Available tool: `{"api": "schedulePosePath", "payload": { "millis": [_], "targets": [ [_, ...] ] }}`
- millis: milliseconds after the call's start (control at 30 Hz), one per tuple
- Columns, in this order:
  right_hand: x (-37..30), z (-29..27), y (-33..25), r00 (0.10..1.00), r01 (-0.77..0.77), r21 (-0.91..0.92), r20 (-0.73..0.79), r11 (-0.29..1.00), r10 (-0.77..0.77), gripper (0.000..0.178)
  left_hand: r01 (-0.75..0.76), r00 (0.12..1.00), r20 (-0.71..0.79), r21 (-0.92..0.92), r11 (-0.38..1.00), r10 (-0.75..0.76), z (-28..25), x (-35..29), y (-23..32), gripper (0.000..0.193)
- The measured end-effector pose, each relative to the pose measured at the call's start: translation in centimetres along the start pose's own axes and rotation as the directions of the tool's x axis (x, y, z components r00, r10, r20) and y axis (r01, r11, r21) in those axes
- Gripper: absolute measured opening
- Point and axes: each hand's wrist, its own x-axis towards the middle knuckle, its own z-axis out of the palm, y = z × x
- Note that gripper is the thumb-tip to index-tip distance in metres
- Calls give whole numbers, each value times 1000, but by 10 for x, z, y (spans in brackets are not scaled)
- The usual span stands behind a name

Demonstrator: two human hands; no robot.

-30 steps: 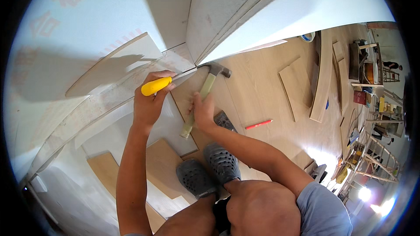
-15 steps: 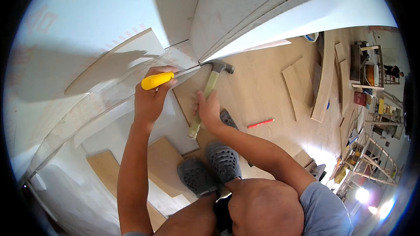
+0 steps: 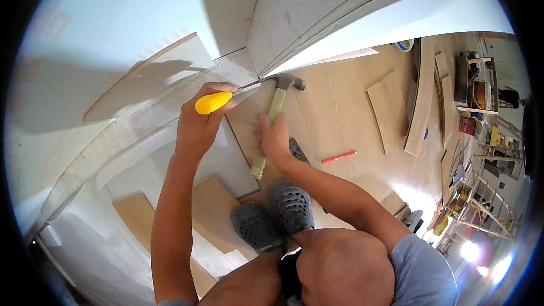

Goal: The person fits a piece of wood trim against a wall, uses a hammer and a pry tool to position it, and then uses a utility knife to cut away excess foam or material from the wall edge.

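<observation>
L hand point(image 3: 195, 127) grips a yellow-handled tool point(image 3: 215, 102) & R hand point(image 3: 275, 140) clasps a hammer point(image 3: 276, 105), hands apart, upper ctr. of frame, where too much force could send the tool skidding & gouge the adj. wall point(image 3: 294, 17).

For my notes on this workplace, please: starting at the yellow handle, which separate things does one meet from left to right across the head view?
Yellow handle, hammer, red pencil or pen, short wide board, long plank, red box.

Yellow-handled tool point(image 3: 214, 103) in the left hand point(image 3: 198, 126), claw hammer point(image 3: 276, 105) (pale-handled) in the right hand point(image 3: 275, 140), near a wall corner point(image 3: 256, 71).
</observation>
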Motion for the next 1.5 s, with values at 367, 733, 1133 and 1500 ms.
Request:
{"api": "schedulePosePath", "payload": {
  "millis": [367,733,1133,1500],
  "targets": [
    [1,-18,-7,997,-18,-61,77,998,23,28,120,991,-31,-199,973,-128,-44,-3,-10,17],
    [6,-12,4,999,11,-39,44,999,-9,27,44,998,-46,10,999,-43,-45,-33,-14,25],
    [1,-9,-3,998,-58,145,24,988,55,21,166,986,33,6,986,-166,-61,10,-7,19],
    [5,-3,6,999,-44,125,-4,991,45,22,151,945,267,160,976,-190,-82,35,-6,16]
  ]
}}
